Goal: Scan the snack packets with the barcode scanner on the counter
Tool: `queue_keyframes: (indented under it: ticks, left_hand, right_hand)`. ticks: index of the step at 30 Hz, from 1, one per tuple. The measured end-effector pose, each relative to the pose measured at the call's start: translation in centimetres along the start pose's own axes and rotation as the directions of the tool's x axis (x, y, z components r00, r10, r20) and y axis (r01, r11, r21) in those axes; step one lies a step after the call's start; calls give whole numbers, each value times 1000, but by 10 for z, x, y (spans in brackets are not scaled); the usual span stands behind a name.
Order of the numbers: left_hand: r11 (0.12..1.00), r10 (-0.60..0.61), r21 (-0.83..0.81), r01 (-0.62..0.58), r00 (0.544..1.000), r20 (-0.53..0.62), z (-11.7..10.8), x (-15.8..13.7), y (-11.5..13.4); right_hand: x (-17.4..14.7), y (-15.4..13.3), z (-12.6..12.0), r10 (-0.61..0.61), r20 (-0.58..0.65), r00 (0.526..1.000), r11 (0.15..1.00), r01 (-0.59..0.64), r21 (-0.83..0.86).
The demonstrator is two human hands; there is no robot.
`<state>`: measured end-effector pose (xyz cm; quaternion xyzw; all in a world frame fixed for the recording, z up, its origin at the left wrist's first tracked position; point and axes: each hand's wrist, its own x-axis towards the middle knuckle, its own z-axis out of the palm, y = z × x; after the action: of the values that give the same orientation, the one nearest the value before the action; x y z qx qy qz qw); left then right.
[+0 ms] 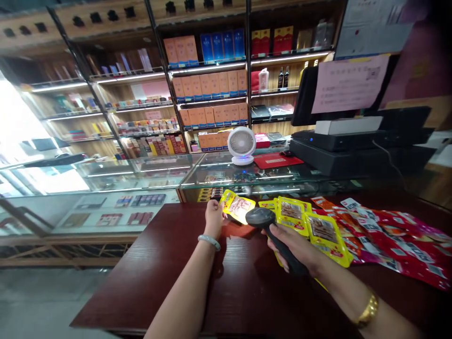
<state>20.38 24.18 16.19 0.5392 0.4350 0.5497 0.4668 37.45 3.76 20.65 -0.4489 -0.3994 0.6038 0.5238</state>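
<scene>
My left hand point(214, 215) pinches the left edge of a yellow snack packet point(238, 205) and holds it up over the table. A bright light falls on the packet's lower part. In my right hand point(287, 240) is a black handheld barcode scanner point(263, 217), its head turned toward that packet and close to it. Beneath and beyond the right hand lie several more yellow snack packets point(323, 230), partly overlapping. Red snack packets point(402, 247) are heaped to the right of them.
The dark red wooden table point(151, 278) meets a glass display counter point(197, 176). On the counter stand a small white fan point(242, 145), a red mat point(277, 160) and a black monitor point(305, 96) with a paper sheet on it. Stocked shelves point(208, 66) line the back.
</scene>
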Motion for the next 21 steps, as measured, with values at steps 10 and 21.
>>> queue_keyframes:
  ticks: [10, 21]
  left_hand:
    - [873, 38, 482, 67, 978, -204, -50, 31, 0]
    - [552, 239, 831, 61, 944, -228, -58, 22, 14]
  right_hand:
    - [0, 13, 8, 47, -14, 999, 999, -47, 19]
    - [-40, 29, -4, -45, -106, 993, 999, 44, -16]
